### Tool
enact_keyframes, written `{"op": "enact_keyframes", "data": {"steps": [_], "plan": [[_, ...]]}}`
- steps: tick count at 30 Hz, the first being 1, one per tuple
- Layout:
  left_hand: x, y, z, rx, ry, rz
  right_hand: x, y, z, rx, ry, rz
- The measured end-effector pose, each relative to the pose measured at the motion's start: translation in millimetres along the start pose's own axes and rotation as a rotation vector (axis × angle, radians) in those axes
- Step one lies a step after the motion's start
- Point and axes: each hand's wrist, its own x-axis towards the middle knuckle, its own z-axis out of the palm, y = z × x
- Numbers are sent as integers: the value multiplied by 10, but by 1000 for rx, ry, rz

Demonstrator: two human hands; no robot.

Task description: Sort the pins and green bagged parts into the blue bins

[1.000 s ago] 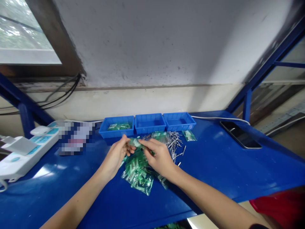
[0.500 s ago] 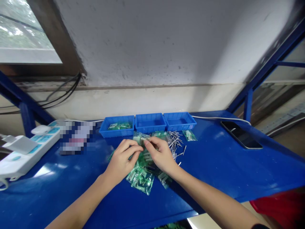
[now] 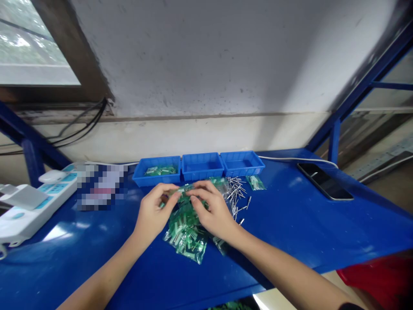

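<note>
Over a pile of small green-tinted plastic bags (image 3: 189, 237), both my hands meet at one small plastic bag (image 3: 184, 189). My left hand (image 3: 156, 209) pinches its left side between thumb and fingers. From the other side, the fingertips of my right hand (image 3: 214, 211) close on it. The piled bags hold pale, slim pieces. Loose silvery metal pins (image 3: 236, 189) lie scattered just beyond my right hand, and a single flat bag (image 3: 256, 182) rests to their right. My fingers hide part of the held bag.
Behind the pile stand three blue trays: a left tray (image 3: 138, 172) with green bags in it, a middle tray (image 3: 202, 172) and a right tray (image 3: 242, 165). A white power strip (image 3: 19, 221) lies at the left, a black phone (image 3: 324, 181) at the right.
My left hand has shifted slightly left and up, and its fingers are more spread around the bag. The bag now lies stretched level between both hands.
</note>
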Motion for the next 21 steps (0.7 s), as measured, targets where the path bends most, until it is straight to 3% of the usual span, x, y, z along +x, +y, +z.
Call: {"op": "enact_keyframes", "data": {"steps": [2,4,6,9,11,14,18,21], "plan": [[-28,15,1,173,13,236,22,-13,-1,49,23,95],[-50,22,12,266,-21,389,42,-7,6,111,26,178],[-61,25,27,324,-79,440,55,18,18,154,34,228],[-51,40,40,353,-157,414,58,53,24,133,73,223],[-28,55,31,295,-182,321,52,52,8,65,117,160],[15,67,-7,87,-202,23,32,25,-34,-22,156,7],[45,62,-49,-364,-256,-380,-7,22,-57,-88,53,-176],[41,62,-49,-551,-255,-494,-30,56,-38,-134,-18,-256]]}}
